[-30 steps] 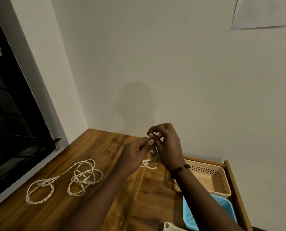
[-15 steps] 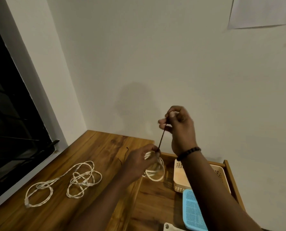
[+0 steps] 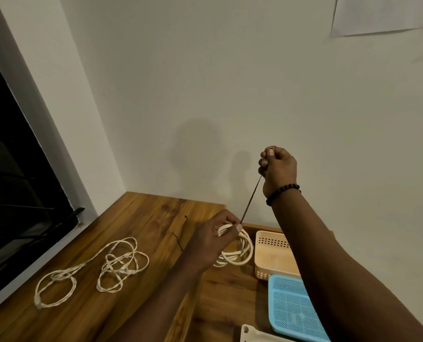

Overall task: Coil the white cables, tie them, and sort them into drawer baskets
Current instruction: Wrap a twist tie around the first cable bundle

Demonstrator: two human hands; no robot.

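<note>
left hand (image 3: 214,239): gripping the coiled white cable (image 3: 240,253)
right hand (image 3: 278,169): pinching the dark tie (image 3: 251,199), pulled up taut

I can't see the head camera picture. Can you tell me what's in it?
A left hand holds a coiled white cable while the right hand pulls a thin dark tie up from it. Another white cable lies loose on the wooden table, and beige and blue baskets sit in the drawer.
</note>
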